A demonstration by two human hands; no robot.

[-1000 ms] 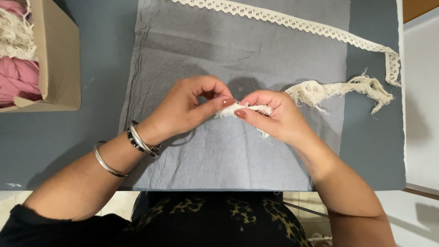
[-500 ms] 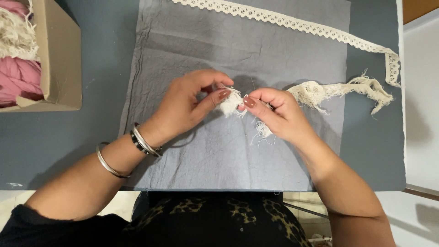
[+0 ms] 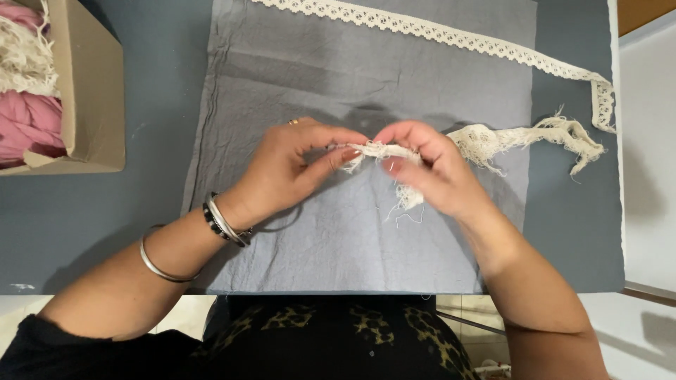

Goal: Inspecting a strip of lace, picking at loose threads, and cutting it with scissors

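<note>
Strip [image 3: 384, 150] stretched wider (between fingers [image 3: 350, 153])

Grey cloth [image 3: 296, 77] spread flat on blue bench [image 3: 98, 225]. Long white lace ribbon [image 3: 451, 35] lies across cloth top, runs off right edge, bends back. Brown cardboard box [image 3: 91, 91] at left, open. Pink fabric [image 3: 28, 127] inside box, fluffy cream fabric [image 3: 24, 63] on top of it.
</note>
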